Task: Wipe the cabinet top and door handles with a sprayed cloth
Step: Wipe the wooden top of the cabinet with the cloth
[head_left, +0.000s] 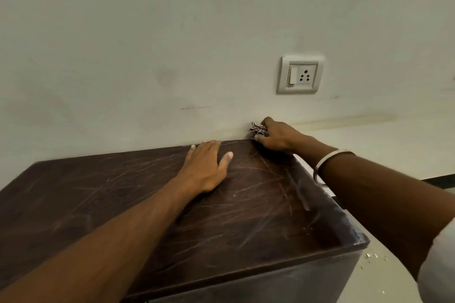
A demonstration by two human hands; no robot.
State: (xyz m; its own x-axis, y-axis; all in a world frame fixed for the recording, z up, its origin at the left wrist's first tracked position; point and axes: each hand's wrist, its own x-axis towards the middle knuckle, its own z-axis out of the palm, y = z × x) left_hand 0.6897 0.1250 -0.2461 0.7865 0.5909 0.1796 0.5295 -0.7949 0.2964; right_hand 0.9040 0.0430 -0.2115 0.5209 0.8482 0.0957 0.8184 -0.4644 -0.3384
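The dark brown cabinet top (123, 192) fills the lower half of the view, scratched and streaked. My right hand (277, 136) is at its far right corner against the wall, shut on a bunched striped cloth (258, 129) that pokes out to the left of my fingers. My left hand (205, 167) lies flat on the top near the back edge, fingers apart and pointing at the wall, holding nothing. A metal bangle (327, 162) sits on my right wrist. The door handles are out of view.
A pale wall (172, 44) rises directly behind the cabinet. A switch and socket plate (300, 77) is mounted on it above the right corner. To the right lies a light floor (384, 145) with small white specks near the cabinet's front corner.
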